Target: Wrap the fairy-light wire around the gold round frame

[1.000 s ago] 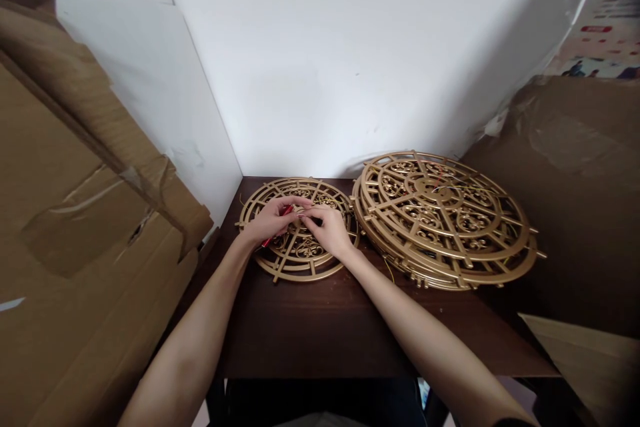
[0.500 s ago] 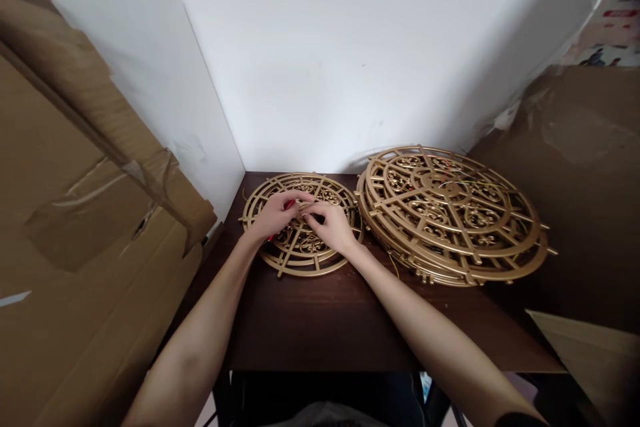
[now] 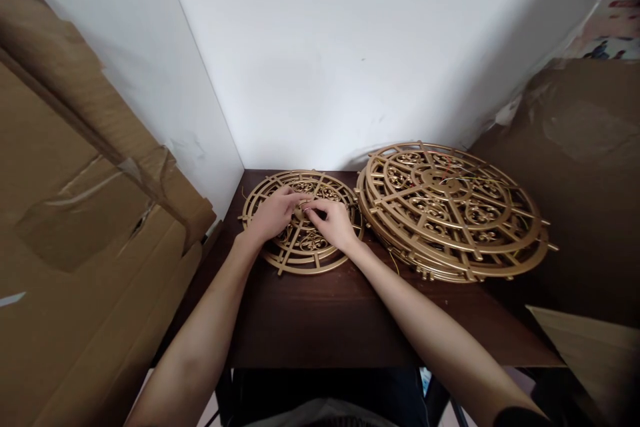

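A round gold openwork frame [image 3: 313,268] with scrolled ornaments lies flat on the dark table. Over its left half rests my left hand [image 3: 273,215], fingers curled toward the hub; what they hold, if anything, is hidden. Facing it from the right, my right hand [image 3: 334,221] pinches thumb and forefinger together at the centre of the frame. The thing between those fingertips is too small to make out. Both hands' fingertips nearly meet over the hub. A thin yellow wire [image 3: 395,263] trails on the table right of the frame.
Close on the right, a stack of similar gold frames [image 3: 450,250] carries loose red and yellow wires on top. Cardboard [image 3: 100,213] stands on the left, and more cardboard [image 3: 580,213] on the right. A white wall [image 3: 320,67] rises behind the dark table [image 3: 320,327].
The red item seen at my left hand before no longer shows. My left hand has shifted slightly, with its fingers turned more over the hub. My right hand keeps pinching at about the same spot.
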`<state>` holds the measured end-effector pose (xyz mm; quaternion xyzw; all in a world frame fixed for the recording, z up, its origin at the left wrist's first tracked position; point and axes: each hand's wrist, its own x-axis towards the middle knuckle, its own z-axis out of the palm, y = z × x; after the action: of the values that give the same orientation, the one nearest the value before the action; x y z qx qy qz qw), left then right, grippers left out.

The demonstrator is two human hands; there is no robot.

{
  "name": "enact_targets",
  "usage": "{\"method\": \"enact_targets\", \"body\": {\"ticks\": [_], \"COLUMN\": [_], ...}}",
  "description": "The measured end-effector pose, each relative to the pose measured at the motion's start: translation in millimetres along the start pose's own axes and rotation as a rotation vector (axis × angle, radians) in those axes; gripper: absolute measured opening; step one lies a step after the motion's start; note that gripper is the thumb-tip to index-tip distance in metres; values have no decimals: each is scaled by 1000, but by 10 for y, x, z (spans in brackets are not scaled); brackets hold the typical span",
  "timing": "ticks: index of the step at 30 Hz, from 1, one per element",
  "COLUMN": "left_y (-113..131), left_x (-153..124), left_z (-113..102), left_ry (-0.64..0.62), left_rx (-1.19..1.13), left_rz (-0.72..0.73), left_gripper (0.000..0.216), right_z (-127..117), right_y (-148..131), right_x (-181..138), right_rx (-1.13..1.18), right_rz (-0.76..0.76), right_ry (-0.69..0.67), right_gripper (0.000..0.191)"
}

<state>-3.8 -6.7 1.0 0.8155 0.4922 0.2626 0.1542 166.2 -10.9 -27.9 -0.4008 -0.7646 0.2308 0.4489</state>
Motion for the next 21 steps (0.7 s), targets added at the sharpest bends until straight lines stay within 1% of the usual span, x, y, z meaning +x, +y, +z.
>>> {"method": "enact_targets", "body": {"ticks": [3, 9, 14, 21], "left_y": [38, -12, -53, -42], "left_x": [-9, -2, 0, 5], "left_z": [20, 35, 18, 23], "left_ry": [-27, 30, 51, 85], "left_rx": [48, 49, 75, 74], "left_rz": [-12, -30, -46, -41], "left_gripper": [41, 28, 20, 15], "right_z": [-4, -9, -23, -37], "right_y": [-20, -20, 0, 27], "right_x": [1, -2, -5, -5], "right_rx": [-14, -2, 38, 63], "right_rz": [-25, -16, -25, 28], "right_ry": [-24, -33, 40, 104], "right_gripper": [23, 21, 20, 19]}}
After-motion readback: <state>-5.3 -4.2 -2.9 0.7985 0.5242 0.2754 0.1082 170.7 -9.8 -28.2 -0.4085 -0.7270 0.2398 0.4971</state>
